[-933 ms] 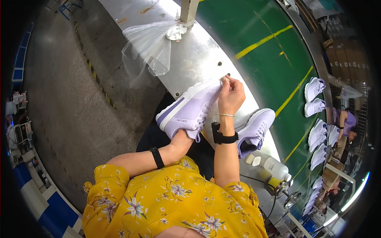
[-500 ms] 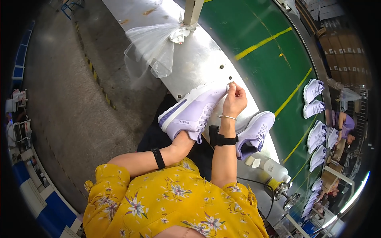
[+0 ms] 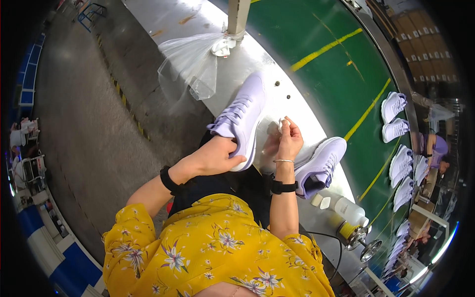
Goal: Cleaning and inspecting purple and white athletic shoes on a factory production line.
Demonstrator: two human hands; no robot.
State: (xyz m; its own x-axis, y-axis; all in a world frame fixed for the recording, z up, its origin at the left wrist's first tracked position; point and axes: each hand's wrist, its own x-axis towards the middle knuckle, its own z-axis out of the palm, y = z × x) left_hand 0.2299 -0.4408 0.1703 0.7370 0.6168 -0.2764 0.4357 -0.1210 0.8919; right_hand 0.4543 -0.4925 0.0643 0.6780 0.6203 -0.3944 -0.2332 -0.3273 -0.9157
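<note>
My left hand (image 3: pixel 216 154) has its fingers inside the opening of a lilac sneaker (image 3: pixel 247 111) with a white sole, the thumb outside at the heel. The sneaker's toe points away from me and its laces face left. To its right, apart from it, my right hand (image 3: pixel 290 141) pinches a small white piece (image 3: pixel 281 125), perhaps cloth; its exact kind cannot be made out. A second lilac sneaker (image 3: pixel 326 159) stands on the metal bench just right of my right wrist, its toe pointing away and to the right.
A clear plastic bag (image 3: pixel 190 64) hangs at a post (image 3: pixel 238 17) on the bench (image 3: pixel 198 17). A white bottle (image 3: pixel 350 210) and a yellow-and-metal pump can (image 3: pixel 349 230) stand at right. Beyond runs a green belt (image 3: pixel 316 79) with lilac sneakers (image 3: pixel 394 106) along its far side. A person (image 3: pixel 435 148) works there.
My left hand has turned the sneaker from its side view, so its toe now points away and its sole faces right. My right hand has drawn back from the toe, still pinching the white piece.
</note>
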